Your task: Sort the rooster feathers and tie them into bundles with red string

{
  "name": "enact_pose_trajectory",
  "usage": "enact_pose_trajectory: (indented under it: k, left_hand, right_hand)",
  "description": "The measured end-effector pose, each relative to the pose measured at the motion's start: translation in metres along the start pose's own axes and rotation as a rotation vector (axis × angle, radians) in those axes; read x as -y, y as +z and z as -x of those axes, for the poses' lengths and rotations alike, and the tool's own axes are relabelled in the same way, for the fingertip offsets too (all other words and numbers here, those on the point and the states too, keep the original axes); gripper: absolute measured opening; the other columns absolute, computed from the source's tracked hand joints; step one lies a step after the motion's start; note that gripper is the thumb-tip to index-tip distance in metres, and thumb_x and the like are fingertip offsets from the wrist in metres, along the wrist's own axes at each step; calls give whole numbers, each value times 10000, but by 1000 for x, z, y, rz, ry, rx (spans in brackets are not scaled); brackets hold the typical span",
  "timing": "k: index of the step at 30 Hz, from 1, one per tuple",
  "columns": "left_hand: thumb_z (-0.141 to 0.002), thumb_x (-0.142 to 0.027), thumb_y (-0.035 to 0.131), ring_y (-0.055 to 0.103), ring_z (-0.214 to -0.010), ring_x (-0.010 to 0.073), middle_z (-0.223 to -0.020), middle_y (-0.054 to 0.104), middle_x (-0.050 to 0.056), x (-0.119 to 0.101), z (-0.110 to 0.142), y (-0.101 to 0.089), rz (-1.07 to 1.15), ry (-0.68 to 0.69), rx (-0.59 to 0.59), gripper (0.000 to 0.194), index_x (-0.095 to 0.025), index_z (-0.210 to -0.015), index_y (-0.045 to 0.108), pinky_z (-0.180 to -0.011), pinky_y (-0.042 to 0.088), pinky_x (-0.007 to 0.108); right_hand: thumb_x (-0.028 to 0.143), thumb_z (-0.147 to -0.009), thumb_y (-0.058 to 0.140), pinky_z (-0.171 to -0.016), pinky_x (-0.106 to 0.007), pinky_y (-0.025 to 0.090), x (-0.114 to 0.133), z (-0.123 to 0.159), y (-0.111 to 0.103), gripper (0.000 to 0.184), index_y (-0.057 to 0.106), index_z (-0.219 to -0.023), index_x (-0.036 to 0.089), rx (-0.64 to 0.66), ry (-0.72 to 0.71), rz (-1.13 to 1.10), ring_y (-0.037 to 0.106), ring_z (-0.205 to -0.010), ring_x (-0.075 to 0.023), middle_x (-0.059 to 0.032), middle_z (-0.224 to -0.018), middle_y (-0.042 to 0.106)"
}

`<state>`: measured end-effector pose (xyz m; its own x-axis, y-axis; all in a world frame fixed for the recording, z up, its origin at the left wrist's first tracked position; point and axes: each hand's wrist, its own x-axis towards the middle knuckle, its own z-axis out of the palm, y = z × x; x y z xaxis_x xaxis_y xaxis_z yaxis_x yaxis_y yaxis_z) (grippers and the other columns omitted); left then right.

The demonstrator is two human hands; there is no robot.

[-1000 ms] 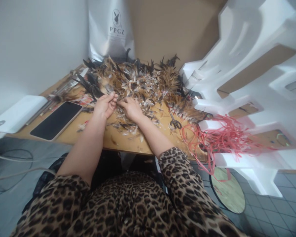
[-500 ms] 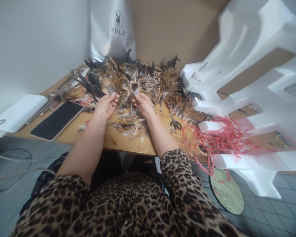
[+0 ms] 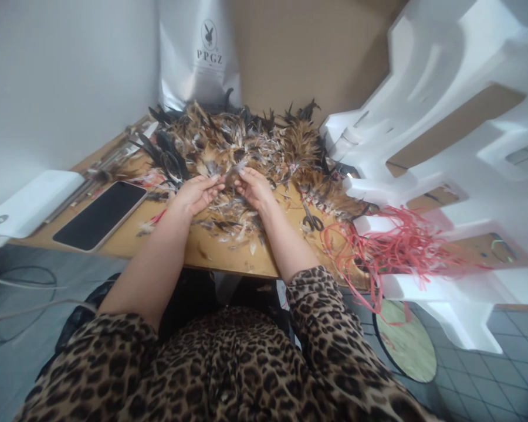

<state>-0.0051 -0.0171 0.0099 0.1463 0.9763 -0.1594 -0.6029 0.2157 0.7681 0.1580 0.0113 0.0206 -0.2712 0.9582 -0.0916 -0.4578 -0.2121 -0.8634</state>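
Observation:
Over the front of a heap of brown, black and whitish feathers (image 3: pixel 255 138), my two hands are close together. My left hand (image 3: pixel 199 192) is closed in a pinch, with a small tan and grey feather (image 3: pixel 212 167) at its fingertips. My right hand (image 3: pixel 254 186) pinches a greyish feather (image 3: pixel 234 174) between thumb and fingers; its tip reaches toward the left fingers. Whether the left fingers touch that grey feather, I cannot tell. Loose feather scraps (image 3: pixel 229 225) lie on the wooden table (image 3: pixel 229 261) below my hands.
Scissors (image 3: pixel 312 220) lie right of my right arm, near tangled red strips (image 3: pixel 405 246) on a white plastic chair (image 3: pixel 440 146). A phone (image 3: pixel 101 215) and a white power bank (image 3: pixel 30 202) rest at left. A silver bag (image 3: pixel 198 82) stands behind the heap.
My left hand has moved right and slightly nearer to my right hand. The right hand stays almost in place, its grey feather now tilted toward the left fingers.

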Motion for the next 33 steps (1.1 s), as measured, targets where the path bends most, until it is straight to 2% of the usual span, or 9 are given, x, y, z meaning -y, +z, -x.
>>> enact_pose_trajectory:
  k: [6,10,18,22,25,29,33]
  left_hand:
    - [-731,-34,626,668,-636,115,-663,663,65,1,3,4,11,-5,4,35,-68,-723,630,-494,492,114]
    - [-746,-35,610,648,-587,94,-631,660,75,2,3,3,4,17,2,53,-59,-712,643,-541,510,120]
    - [-705,-50,649,654,-622,103,-649,663,77,5,0,2,-89,91,-47,5,-53,-701,651,-595,523,141]
    - [-693,-62,663,658,-632,110,-665,666,77,6,0,2,-138,104,-59,17,-55,-702,651,-613,529,155]
    - [-681,-71,681,664,-634,122,-673,668,92,7,0,1,-170,106,-55,57,-44,-723,656,-609,533,159]
    - [-686,-53,672,668,-634,126,-678,669,94,6,0,1,-146,90,-70,39,-47,-710,641,-597,539,159]
    - [-687,-30,666,664,-627,114,-669,661,75,3,3,6,-59,55,-116,58,-61,-703,620,-590,540,147]
  right_hand:
    - [202,-656,705,-420,-142,353,-7,2,8,210,537,-779,173,-9,-53,12,525,-511,-46,74,-587,555]
    - [205,-640,715,-425,-145,346,-8,5,12,215,540,-758,166,3,-40,68,502,-497,-43,74,-558,536]
    - [228,-624,720,-442,-154,374,5,4,-6,280,590,-864,165,112,-111,125,540,-539,-50,46,-695,619]
    - [303,-653,712,-461,-147,390,12,4,-16,316,616,-920,164,157,-96,270,532,-540,-43,35,-698,631]
    - [335,-666,698,-431,-135,360,14,5,-20,291,650,-877,141,153,-88,456,505,-497,-33,17,-667,639]
    - [266,-682,677,-410,-139,339,15,7,-20,164,662,-737,112,200,-46,687,463,-431,-28,10,-573,625]
    - [198,-676,683,-435,-155,377,15,10,-17,110,636,-654,101,221,-11,783,471,-411,-39,10,-514,612]
